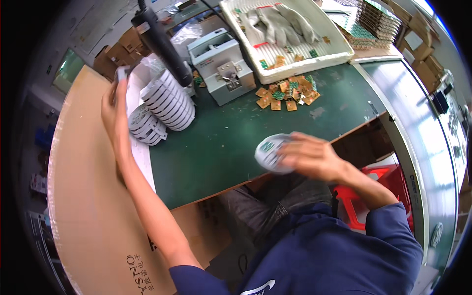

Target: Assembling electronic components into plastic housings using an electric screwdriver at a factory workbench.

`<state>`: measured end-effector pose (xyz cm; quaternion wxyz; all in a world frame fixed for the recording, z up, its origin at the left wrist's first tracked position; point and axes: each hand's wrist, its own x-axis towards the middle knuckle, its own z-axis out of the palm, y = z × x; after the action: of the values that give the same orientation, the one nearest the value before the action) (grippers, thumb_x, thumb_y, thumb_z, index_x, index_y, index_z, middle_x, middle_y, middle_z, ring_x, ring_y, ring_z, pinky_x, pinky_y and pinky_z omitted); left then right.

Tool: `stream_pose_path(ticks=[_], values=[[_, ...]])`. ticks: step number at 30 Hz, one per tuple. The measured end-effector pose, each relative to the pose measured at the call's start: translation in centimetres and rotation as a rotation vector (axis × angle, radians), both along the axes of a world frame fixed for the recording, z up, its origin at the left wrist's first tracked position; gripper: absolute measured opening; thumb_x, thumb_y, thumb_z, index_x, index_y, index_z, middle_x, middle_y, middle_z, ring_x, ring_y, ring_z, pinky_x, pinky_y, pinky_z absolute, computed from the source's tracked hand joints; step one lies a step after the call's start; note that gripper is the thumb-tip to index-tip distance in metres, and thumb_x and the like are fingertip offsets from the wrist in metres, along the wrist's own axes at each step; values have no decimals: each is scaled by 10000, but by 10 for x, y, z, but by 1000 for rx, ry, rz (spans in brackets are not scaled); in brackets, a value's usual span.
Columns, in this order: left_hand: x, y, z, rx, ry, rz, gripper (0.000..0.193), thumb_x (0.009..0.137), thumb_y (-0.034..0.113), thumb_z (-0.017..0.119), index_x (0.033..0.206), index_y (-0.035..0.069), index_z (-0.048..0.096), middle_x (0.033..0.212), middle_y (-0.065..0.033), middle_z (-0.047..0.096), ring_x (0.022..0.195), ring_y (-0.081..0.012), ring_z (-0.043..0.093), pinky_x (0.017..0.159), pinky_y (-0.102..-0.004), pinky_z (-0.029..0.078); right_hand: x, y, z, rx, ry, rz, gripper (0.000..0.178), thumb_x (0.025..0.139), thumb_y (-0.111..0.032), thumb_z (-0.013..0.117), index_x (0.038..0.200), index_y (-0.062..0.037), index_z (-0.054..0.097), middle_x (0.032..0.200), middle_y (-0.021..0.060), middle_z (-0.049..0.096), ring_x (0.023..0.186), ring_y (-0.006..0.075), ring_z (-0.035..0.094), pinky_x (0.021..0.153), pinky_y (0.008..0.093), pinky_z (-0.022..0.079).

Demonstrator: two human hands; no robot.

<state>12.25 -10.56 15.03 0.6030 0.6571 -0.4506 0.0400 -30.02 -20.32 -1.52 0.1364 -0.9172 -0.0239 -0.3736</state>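
In the head view, the right hand [314, 158] is grasping a white round piece [266, 155] with green on its face over the near edge of the worktop [221, 152], while the left hand [114, 104] is hovering at the left edge, its grip unclear. Similar pieces are standing in a tall stack [171, 104] and a short stack [146, 127] there, finished or waiting one cannot tell; a heap of small boards [287, 93] toward the far edge is seemingly remaining.

Disc stacks [172, 103] left of machine [221, 66]; board pile [289, 93] before tray [314, 67]; gloves [281, 27] inside.
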Motion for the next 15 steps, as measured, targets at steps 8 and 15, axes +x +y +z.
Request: stream_pose_path(ticks=[8, 15], values=[[-130, 52, -116, 330, -433, -97, 714, 719, 344, 908, 1286, 50, 588, 1392, -205, 521, 1314, -378, 507, 1109, -470, 417, -272, -171, -5, 660, -714, -1159, 456, 1069, -318, 568, 1388, 7, 587, 1047, 79, 707, 917, 128, 638, 834, 283, 508], [-158, 49, -163, 454, -356, -162, 1016, 721, 469, 909, 1489, 9, 428, 1488, -240, 452, 1376, -404, 442, 1136, -499, 400, -355, -211, -38, 150, 567, -2055, 607, 1023, -519, 565, 1441, -79, 584, 1333, 206, 663, 1291, 331, 597, 1093, 464, 450]])
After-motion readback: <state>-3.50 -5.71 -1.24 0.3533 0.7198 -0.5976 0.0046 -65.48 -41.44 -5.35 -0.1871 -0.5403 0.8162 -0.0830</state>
